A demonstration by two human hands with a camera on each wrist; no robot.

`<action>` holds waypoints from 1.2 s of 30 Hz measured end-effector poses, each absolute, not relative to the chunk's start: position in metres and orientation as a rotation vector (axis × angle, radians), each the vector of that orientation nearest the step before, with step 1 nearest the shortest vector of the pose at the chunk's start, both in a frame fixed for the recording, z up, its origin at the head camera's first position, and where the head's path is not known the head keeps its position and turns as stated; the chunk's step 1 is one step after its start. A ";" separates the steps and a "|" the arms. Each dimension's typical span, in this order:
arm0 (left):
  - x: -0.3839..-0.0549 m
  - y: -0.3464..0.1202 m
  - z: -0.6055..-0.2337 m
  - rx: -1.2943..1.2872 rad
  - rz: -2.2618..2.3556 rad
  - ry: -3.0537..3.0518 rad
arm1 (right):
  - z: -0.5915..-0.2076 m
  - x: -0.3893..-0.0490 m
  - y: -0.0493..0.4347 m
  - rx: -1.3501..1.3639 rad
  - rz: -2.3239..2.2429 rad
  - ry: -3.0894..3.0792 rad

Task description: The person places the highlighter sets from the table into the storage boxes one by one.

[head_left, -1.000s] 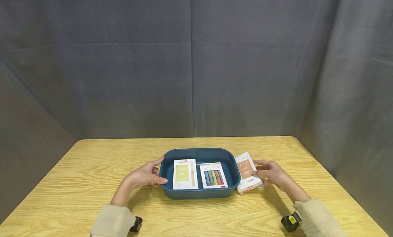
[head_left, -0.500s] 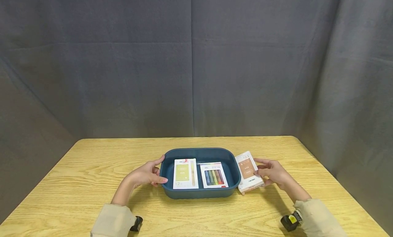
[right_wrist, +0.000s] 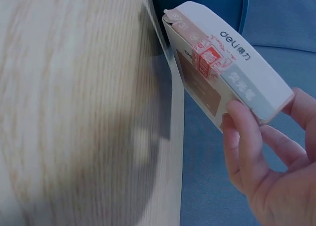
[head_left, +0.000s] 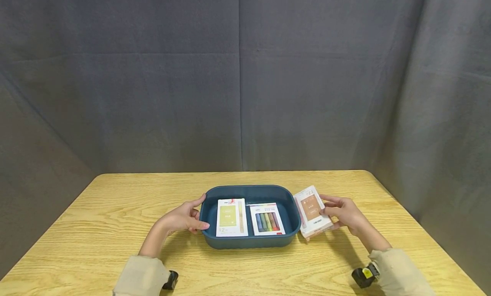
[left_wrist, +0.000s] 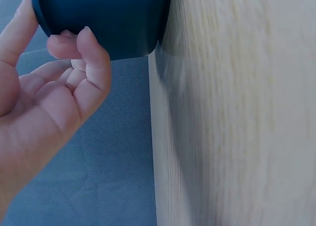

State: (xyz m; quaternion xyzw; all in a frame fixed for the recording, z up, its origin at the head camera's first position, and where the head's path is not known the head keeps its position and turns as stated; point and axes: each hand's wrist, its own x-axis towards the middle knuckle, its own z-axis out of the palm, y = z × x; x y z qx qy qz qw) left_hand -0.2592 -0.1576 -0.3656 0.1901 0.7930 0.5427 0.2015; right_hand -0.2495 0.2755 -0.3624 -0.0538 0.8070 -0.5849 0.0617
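My left hand (head_left: 184, 217) grips the left end of a dark blue plastic basin (head_left: 249, 243), thumb at the rim and curled fingers against its outer wall (left_wrist: 108, 18). Inside lie a white box with a green panel (head_left: 228, 217) and a white box with a window (head_left: 267, 222) showing coloured sticks. Just off the basin's right end, my right hand (head_left: 345, 213) pinches a white box with a brown panel (head_left: 311, 206) by its right side. In the right wrist view this carton (right_wrist: 217, 63) is tilted above the table, a red seal across one edge; its contents are hidden.
The basin stands on a light wood table (head_left: 153, 185). Grey curtains (head_left: 245, 96) hang behind it and along both sides. Each wrist wears a small black camera, the right one (head_left: 362, 277) with a yellow mark.
The brown-panelled box has shifted slightly right and up in my right hand, tilting a little more. My left hand, the basin and the boxes inside have stayed put.
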 end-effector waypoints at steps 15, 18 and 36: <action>-0.259 -0.157 -0.366 0.527 1.535 2.200 | -0.354 -0.248 0.277 -0.172 -1.795 2.472; -0.259 -0.157 -0.366 0.527 1.538 2.197 | -0.351 -0.248 0.278 -0.168 -1.788 2.494; -0.259 -0.158 -0.366 0.522 1.536 2.204 | -0.346 -0.249 0.279 -0.063 -1.872 2.569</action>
